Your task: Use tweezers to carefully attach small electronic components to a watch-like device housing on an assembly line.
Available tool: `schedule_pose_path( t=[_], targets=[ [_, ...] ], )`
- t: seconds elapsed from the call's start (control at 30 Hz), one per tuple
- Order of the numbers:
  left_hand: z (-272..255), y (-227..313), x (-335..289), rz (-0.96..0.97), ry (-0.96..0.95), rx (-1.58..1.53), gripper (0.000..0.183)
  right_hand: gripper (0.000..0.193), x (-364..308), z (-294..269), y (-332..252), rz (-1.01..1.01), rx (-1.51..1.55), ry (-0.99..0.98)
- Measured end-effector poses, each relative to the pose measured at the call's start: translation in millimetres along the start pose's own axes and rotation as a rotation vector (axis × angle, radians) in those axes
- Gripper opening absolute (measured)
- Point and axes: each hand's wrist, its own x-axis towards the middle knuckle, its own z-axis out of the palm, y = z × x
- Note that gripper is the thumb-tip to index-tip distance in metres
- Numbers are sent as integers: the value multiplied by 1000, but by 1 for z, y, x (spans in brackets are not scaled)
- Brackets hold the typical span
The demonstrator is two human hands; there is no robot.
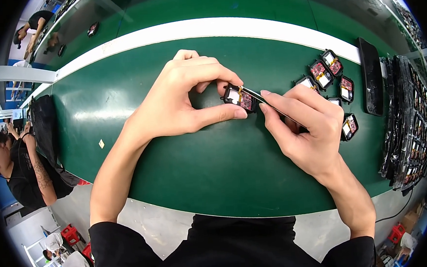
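Note:
My left hand (pixel 186 93) grips a small black device housing (pixel 240 98) between thumb and fingers, above the green table mat (pixel 201 168). Inside the open housing show a white block, a red circuit board and a yellow strip. My right hand (pixel 310 122) is closed in a pinch round a pair of slim tweezers (pixel 257 96). Their tips reach the upper edge of the housing near the yellow strip; whether they pinch anything is too small to tell. Just beyond my right hand lie several similar open housings (pixel 321 74), partly hidden by it.
A long black tray (pixel 370 77) stands at the right, beside a tall stack of plastic trays (pixel 408 121) filled with housings. A white ledge (pixel 207 27) runs along the far edge. A tiny pale scrap (pixel 101 144) lies at left. A co-worker (pixel 22 165) sits beyond a black bag (pixel 44 129).

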Motion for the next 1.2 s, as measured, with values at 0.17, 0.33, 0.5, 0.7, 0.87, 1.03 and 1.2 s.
schedule_pose_path(
  t=[0.17, 0.33, 0.5, 0.7, 0.87, 1.03, 1.2],
  targets=[
    [1, -1, 1, 2, -17, 3, 44, 20, -1, -1, 3, -22, -4, -26],
    [-3, -2, 2, 14, -28, 5, 45, 20, 1, -1, 3, -32, -7, -21],
    [-7, -5, 2, 20, -57, 5, 47, 17, 2, -3, 2, -2, 41, -27],
    [-13, -8, 3, -9, -138, -93, 49, 14, 5, -8, 3, 154, 159, -78],
    [-14, -8, 3, -5, -162, -83, 49, 14, 5, -10, 3, 195, 185, -91],
    [-13, -10, 3, 3, -171, -74, 48, 13, 6, -11, 4, 193, 183, -117],
    [-12, -6, 2, 4, -156, -47, 47, 11, 6, -10, 5, 202, 169, -127]
  ],
)
